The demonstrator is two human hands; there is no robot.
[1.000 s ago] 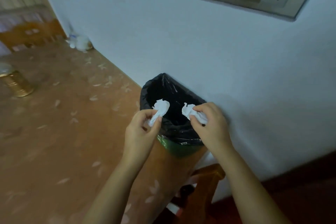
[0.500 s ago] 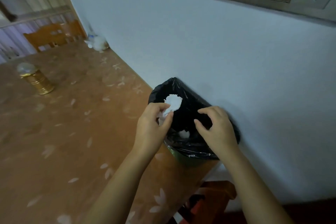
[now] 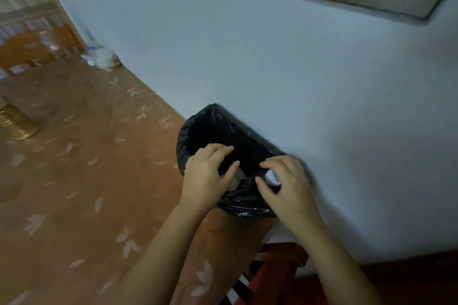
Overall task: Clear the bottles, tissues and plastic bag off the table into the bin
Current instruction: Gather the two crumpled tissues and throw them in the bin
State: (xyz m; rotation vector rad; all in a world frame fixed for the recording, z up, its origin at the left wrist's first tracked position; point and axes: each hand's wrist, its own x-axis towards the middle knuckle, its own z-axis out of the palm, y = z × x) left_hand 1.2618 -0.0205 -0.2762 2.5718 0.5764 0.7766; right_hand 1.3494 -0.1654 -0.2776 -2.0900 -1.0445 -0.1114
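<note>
Both of my bare hands hover over the black-lined bin [image 3: 210,129] at the table's [image 3: 74,181] wall edge. Left hand [image 3: 207,176]: fingers loosely curled, empty. Right hand [image 3: 288,186]: fingers part-open around a white bottle cap [image 3: 272,177] (its blue lettering is unreadable), seemingly inside. Tissues look binned. Next, I'd fetch the crumpled clear plastic bag [image 3: 102,57] from the far corner.

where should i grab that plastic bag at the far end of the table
Probably the crumpled top of the plastic bag, reached from the open table side: the wall backs its right, and it looks soft. Detail is blurred.
</note>
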